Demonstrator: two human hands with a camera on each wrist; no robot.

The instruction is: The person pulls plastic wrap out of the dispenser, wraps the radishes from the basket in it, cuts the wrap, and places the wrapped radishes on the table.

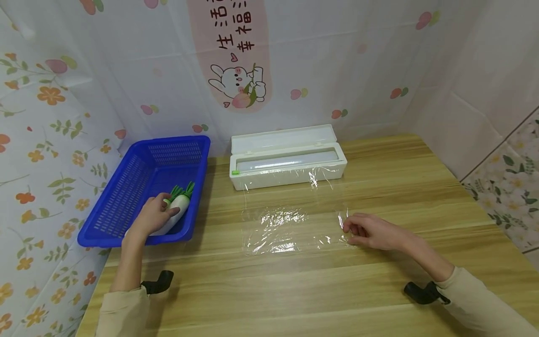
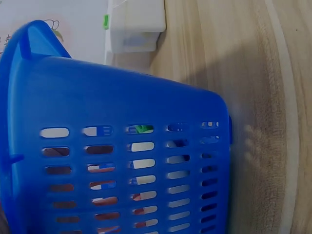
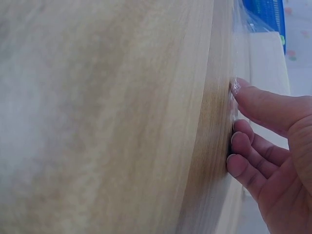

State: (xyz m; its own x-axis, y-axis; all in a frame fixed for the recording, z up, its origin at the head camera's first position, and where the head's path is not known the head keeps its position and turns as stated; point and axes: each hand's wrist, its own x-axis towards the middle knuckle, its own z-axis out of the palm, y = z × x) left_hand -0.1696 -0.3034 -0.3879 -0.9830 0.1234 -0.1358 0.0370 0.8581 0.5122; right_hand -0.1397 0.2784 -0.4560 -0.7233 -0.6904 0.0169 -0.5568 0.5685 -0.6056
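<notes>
Inside the blue plastic basket [image 1: 198, 213], my left hand [image 1: 151, 215] grips a white radish [image 1: 180, 204] with green leaf stubs. The left wrist view shows mostly the basket's slotted wall [image 2: 122, 92], with bits of radish and fingers through the slots. A sheet of clear cling film [image 1: 278, 229] runs from a white dispenser box [image 1: 290, 176] over the table. At the sheet's right edge my right hand [image 1: 370, 231] pinches the film. In the right wrist view, film glints on the thumb [image 3: 263, 105], and the other fingers are curled below it.
The dispenser's lid [image 1: 284, 139] stands raised at the back, with a film roll [image 1: 288, 160] inside and a green tab at its left end. Behind the wooden table [image 1: 294, 290] hangs a printed curtain [image 1: 316, 61]. A floral cloth [image 1: 46, 187] covers the left side.
</notes>
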